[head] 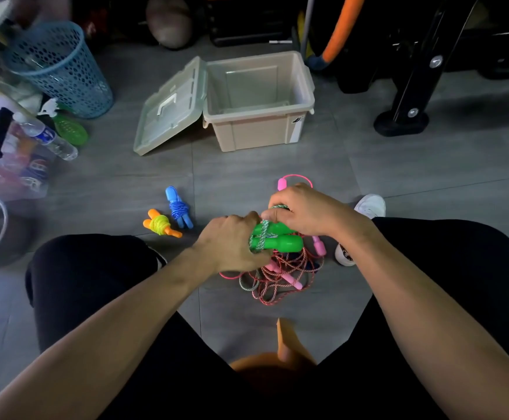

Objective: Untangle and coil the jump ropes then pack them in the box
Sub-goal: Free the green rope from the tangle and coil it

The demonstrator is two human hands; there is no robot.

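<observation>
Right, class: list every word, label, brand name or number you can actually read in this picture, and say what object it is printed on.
No text here can be read.
Water bottle label: blue and white, print too blurred.
White sticker on the box corner: too small and angled.
Clear bag at the left: coloured graphics, blurred, no legible letters.
Jump rope handles, bin and lid: no print visible.
</observation>
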